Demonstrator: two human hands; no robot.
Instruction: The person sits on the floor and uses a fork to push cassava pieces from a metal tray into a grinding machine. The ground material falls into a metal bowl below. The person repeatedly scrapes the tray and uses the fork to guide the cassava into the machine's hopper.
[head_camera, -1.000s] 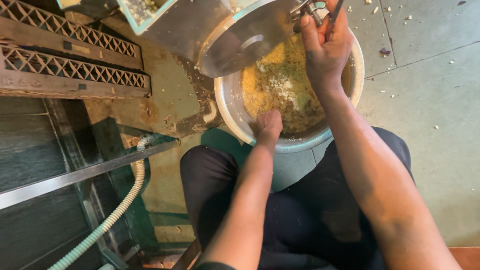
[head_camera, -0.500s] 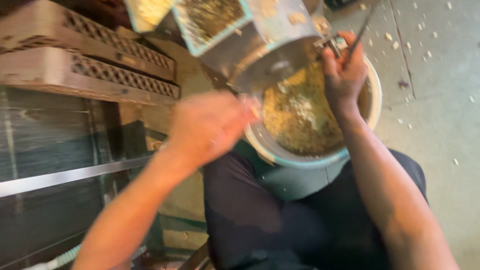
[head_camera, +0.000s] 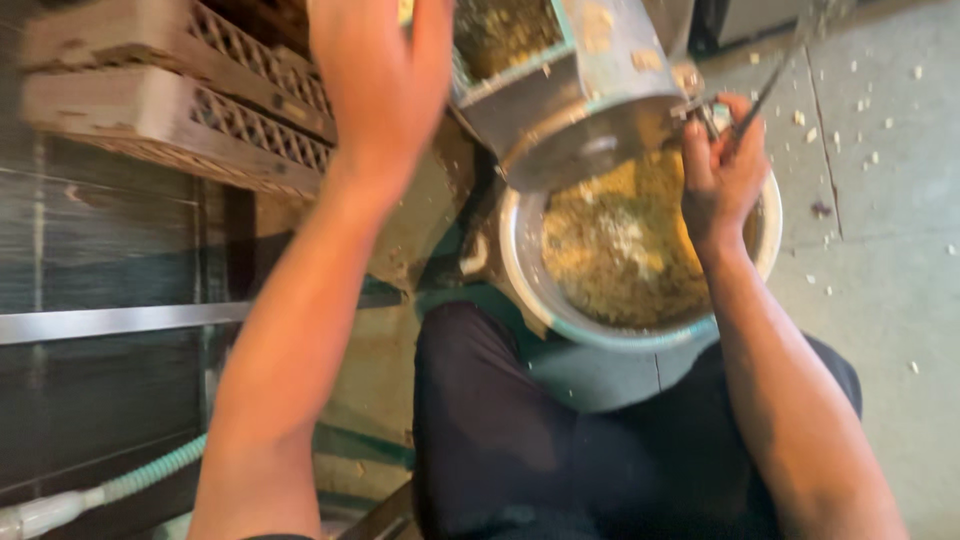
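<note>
Nearest of all, the person's dark-trousered lap (head_camera: 560, 450) fills the bottom of the view, and the two bare forearms rise from it. The left hand (head_camera: 385, 70) has changed most: a second ago it rested on the near rim of the bowl, and now it is lifted high and away, fingers spread wide, holding nothing, blurred with motion near the stacked brown lattice plastic crates (head_camera: 180, 100). That leaves the bowl unsteadied on the left side, so only its own weight keeps it in place.

Just beyond the knees sits the wide round metal bowl (head_camera: 525, 290), heaped with a coarse yellow-green ground mash (head_camera: 620, 250). Over its far edge tilts the grey metal grinding machine with a pale green hopper (head_camera: 580, 110), its round mouth turned down toward the mash.

The right hand (head_camera: 725, 165) has stayed where it was, above the far right part of the bowl and close beside the machine's mouth, fingers curled shut around a thin dark metal rod (head_camera: 770, 85) that slants up and away. Beyond lies the grey tiled floor (head_camera: 890, 230), scattered with pale crumbs.
</note>
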